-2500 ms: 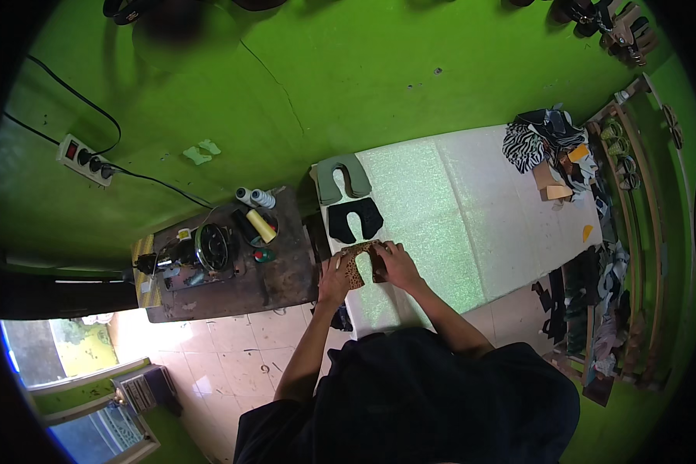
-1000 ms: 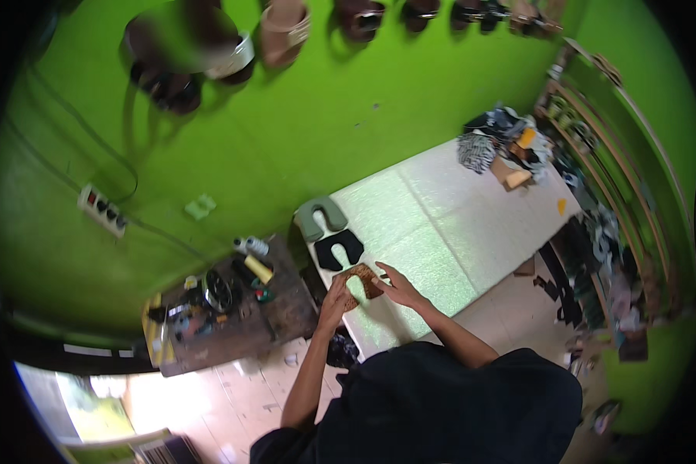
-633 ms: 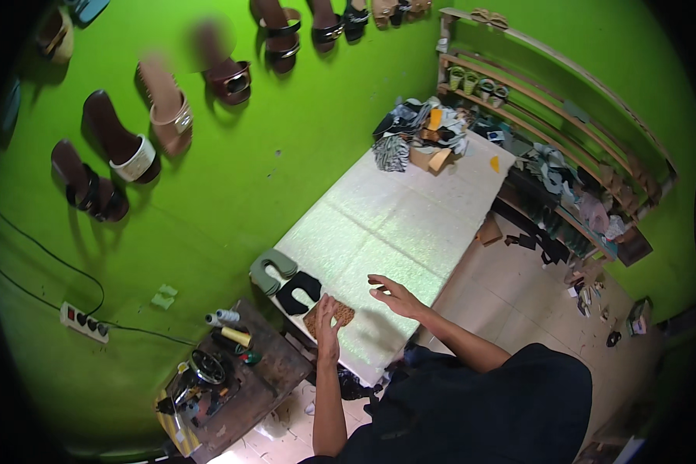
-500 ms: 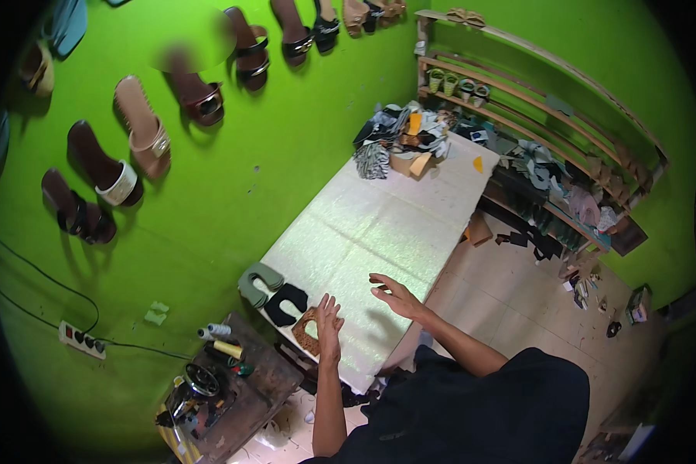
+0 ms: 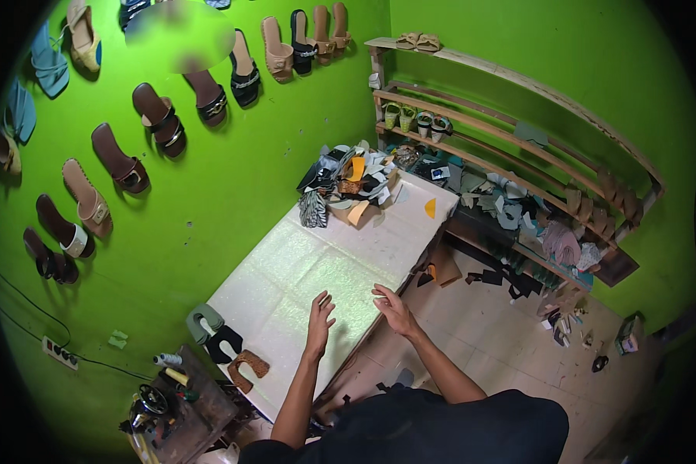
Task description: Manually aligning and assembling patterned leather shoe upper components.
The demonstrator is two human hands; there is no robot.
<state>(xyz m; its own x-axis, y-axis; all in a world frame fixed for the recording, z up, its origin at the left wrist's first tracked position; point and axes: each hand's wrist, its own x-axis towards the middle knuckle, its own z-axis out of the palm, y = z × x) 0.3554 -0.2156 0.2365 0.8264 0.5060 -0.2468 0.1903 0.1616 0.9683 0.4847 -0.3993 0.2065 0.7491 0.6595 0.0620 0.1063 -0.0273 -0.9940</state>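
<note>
Both of my hands hang over the near part of a white-topped table [image 5: 286, 271], fingers apart and nothing in them. My left hand [image 5: 319, 323] is above the tabletop; my right hand [image 5: 394, 311] is by the table's right edge. Left of my left hand, along the table's left edge, lie U-shaped cut pieces: a brown textured one [image 5: 247, 369] nearest, then a black one [image 5: 223, 342], then a grey-green stack [image 5: 203, 321]. At the table's far end sits a heap of material scraps [image 5: 348, 182], with a loose orange scrap [image 5: 431, 207] to its right.
Sandals [image 5: 158, 120] hang in rows on the green wall at left. A sewing machine [image 5: 153, 398] stands at lower left, near a power strip [image 5: 59, 353]. A wooden rack [image 5: 518, 116] with shoes and scraps lines the far right. Scraps [image 5: 506, 277] litter the tiled floor.
The view has shifted, so the table and wall appear further left. My left hand is now clear of the brown piece, and my hands are closer together.
</note>
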